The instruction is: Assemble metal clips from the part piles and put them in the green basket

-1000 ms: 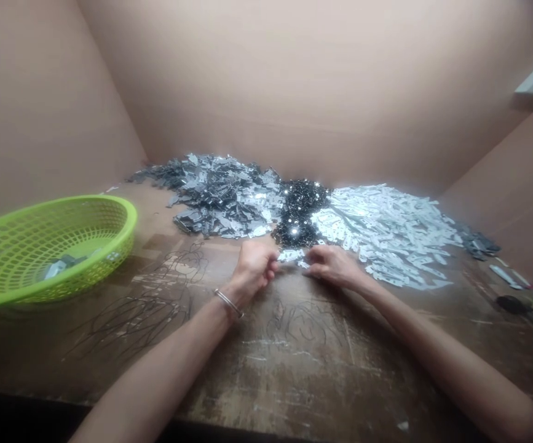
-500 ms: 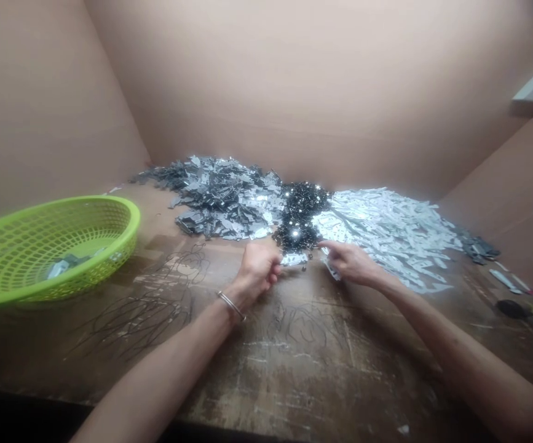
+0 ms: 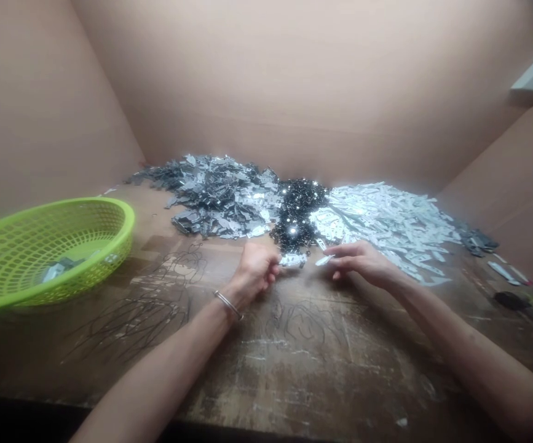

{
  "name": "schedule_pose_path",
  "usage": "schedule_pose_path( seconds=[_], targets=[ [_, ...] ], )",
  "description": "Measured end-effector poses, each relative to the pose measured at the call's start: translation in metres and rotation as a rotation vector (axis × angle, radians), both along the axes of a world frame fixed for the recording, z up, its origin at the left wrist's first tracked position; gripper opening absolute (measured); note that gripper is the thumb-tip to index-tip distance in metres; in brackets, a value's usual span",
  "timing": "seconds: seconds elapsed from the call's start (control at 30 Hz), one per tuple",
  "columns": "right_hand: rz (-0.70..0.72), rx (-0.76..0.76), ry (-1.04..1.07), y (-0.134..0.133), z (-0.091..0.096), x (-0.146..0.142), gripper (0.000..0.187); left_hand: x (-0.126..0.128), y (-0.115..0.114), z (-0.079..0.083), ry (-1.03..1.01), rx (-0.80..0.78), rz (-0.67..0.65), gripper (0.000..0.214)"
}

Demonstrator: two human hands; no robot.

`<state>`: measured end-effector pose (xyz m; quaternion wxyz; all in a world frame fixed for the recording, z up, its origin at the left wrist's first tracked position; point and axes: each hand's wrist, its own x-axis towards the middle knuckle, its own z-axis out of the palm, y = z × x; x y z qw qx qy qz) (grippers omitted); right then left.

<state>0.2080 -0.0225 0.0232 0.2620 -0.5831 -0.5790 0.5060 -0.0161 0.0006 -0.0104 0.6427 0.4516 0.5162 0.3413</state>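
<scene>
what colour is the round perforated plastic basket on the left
The round perforated plastic basket is bright lime green, seen best in the head view.

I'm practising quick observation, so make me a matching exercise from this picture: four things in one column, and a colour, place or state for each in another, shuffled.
1. left hand
2. basket
3. small dark shiny parts
4. pale strips

A. heaped near the middle
B. farthest right of the four
C. gripping a metal piece
D. yellow-green

Pairs: 1-C; 2-D; 3-A; 4-B.
</scene>
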Motion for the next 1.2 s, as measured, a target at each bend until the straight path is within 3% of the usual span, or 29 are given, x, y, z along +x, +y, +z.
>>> schedule_pose_path(
  seconds=[0.17, 0.5, 0.6, 0.9, 1.2],
  targets=[
    [-0.056, 0.084, -0.001, -0.003, -0.001, -0.002, 0.014, -0.001, -0.002, 0.002, -0.006, -0.014, -0.027, 0.010],
    [-0.126, 0.238, 0.049, -0.008, 0.006, -0.002, 0.026, -0.001, 0.000, 0.000, 0.013, -0.026, -0.122, 0.011],
    [-0.107, 0.220, 0.096, -0.009, 0.006, -0.004, 0.017, -0.001, 0.000, 0.000, 0.019, -0.030, -0.161, 0.011],
    [-0.101, 0.076, 0.316, -0.011, -0.001, -0.019, 0.018, 0.001, 0.001, 0.001, 0.025, -0.024, -0.173, 0.015],
    [-0.094, 0.026, 0.329, -0.007, -0.009, -0.024, 0.020, 0.001, 0.002, -0.001, 0.030, -0.053, -0.172, 0.012]
  ],
)
